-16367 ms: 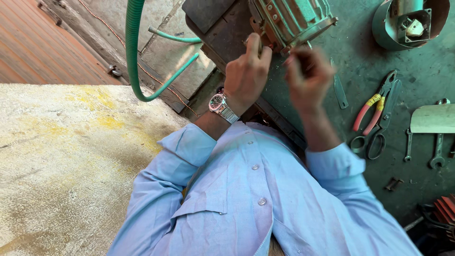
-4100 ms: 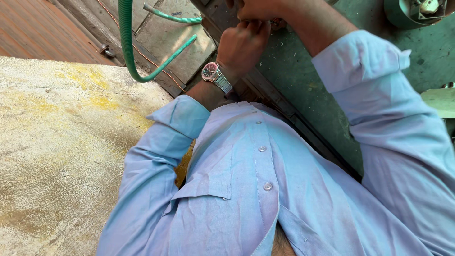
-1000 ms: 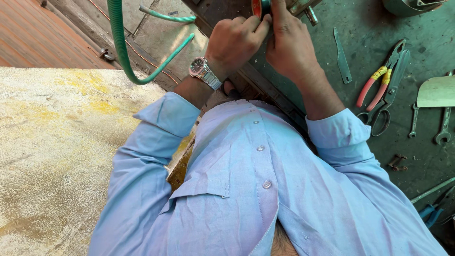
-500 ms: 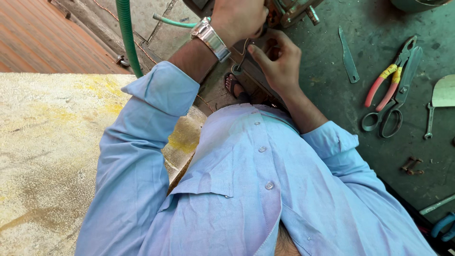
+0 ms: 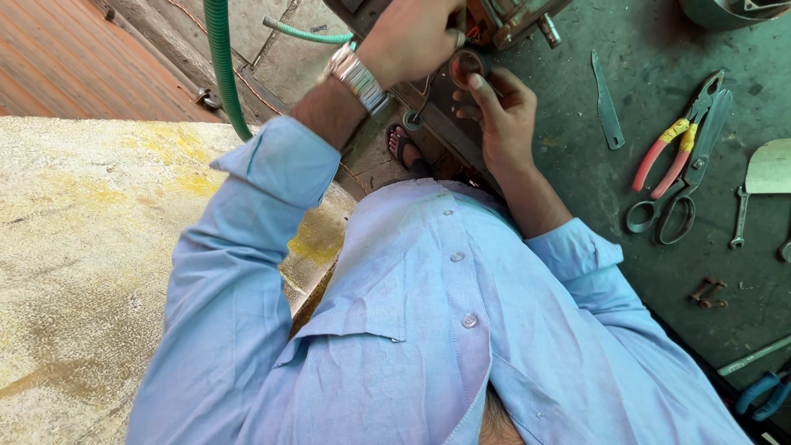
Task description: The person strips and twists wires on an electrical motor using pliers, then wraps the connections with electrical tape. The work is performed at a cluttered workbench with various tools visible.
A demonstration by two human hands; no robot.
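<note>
Since 0.5 s ago, both hands shifted rightward: left hand point(image 5: 412, 37) fist-closed on the machine point(image 5: 503, 21), right hand point(image 5: 503, 115) pinching a small ring point(image 5: 466, 67), likely light and stiff; grip its rim.

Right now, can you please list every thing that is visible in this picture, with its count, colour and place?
green rubber hose: one, green, top left, running down beside the stone slab
rough stone slab: one, pale yellow-grey, left
metal machine part: one, rusty brown-grey, top centre
red-handled pliers: one, red and yellow grips, right on the green bench
grey scissors: one, dark grey, right, beside the pliers
flat metal blade: one, grey, right of the hands
open-end spanner: one, grey, far right
sandal: one, dark, centre, below the bench
left hand: wristwatch, gripping at the machine part
right hand: fingers at a small round piece
</note>
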